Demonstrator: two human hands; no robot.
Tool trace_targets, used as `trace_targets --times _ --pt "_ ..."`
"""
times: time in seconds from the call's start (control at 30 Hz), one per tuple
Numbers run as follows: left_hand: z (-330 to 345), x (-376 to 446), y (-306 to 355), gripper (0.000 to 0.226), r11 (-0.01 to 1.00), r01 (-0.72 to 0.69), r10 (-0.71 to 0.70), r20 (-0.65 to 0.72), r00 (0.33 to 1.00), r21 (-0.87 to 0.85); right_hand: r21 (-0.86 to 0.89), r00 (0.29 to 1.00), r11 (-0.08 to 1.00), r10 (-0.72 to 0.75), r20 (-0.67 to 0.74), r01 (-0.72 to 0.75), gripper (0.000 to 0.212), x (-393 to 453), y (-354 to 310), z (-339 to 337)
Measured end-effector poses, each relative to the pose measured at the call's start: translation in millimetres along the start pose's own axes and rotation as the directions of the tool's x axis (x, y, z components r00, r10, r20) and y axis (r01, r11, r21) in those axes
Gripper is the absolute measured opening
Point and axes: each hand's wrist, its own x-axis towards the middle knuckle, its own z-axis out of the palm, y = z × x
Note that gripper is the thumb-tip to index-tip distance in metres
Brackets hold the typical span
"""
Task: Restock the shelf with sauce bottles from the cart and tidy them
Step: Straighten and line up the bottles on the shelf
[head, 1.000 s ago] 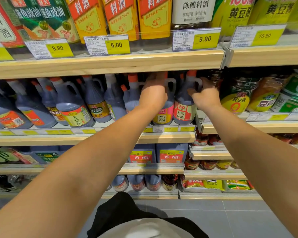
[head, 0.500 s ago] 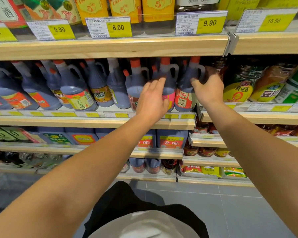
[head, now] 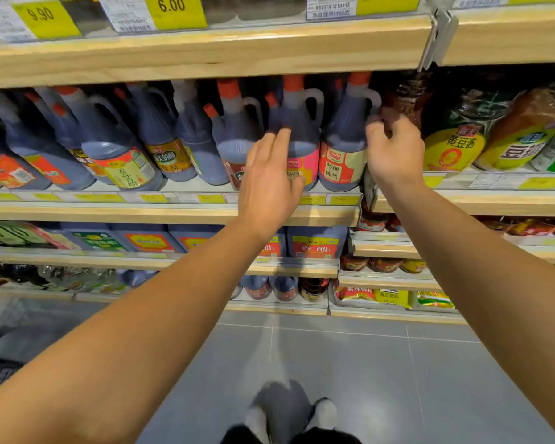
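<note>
Fingers [head: 277, 142] of my left hand [head: 269, 184] lie straight and spread on the upright pink-label bottle [head: 303, 145], centre frame; my right hand [head: 394, 152] curls loosely just right of the red-label bottle [head: 343, 155], though I cannot tell if it grips anything. Both bottles stand on the middle shelf [head: 173, 213], directly ahead, left hand nearer the pink one

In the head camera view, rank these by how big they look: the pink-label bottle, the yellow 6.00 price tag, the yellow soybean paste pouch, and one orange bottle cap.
1. pink-label bottle
2. yellow soybean paste pouch, a close second
3. 6.00 price tag, cut off by the frame edge, so unsure
4. orange bottle cap
</note>
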Motion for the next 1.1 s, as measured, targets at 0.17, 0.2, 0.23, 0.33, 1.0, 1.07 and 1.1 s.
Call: trace_targets --times 0.17,0.2,0.23,0.33,1.0,1.07,1.1 --pt "8.2 -1.9 -10.5 0.075 0.998 -0.059 0.059 -0.006 0.998 0.032 0.026 0.998 0.999 -0.043 -0.036 0.044 0.027 6.0 6.5 12.6" --pt "7.1 -2.1 -12.0 0.076 0.996 -0.075 0.075 -0.008 0.997 0.044 0.009 0.997 0.998 -0.059 -0.058 0.059 0.026 8.3 7.9 13.8" --pt "5.7 -3.2 -12.8 0.078 0.994 -0.094 0.095 -0.01 0.995 0.063 -0.013 0.995 0.998 -0.065 -0.078 0.064 0.025 10.7 8.9 14.0" --pt "-0.2 -5.3 -11.6 0.08 0.984 -0.125 0.129 -0.029 0.991 0.126 -0.087 0.995 0.994 -0.067 -0.078 0.061 0.021 19.3 12.2 10.3" --pt "6.0 34.2 -3.7 0.117 0.939 0.038 0.012 -0.143 0.99 0.341 0.052 0.988 0.989 -0.14 0.066 0.137 0.064 3.6 13.4 8.8" --pt "9.2 32.9 -5.5 0.121 0.929 0.038 0.017 -0.145 0.989 0.367 -0.04 0.98 0.984 -0.168 0.103 0.173 0.078 -3.8 15.1 10.5" --pt "11.3 32.2 -7.1 0.123 0.922 0.033 0.03 -0.156 0.987 0.386 -0.121 0.984 0.981 -0.14 0.113 0.153 0.077 -3.2 15.8 11.2"
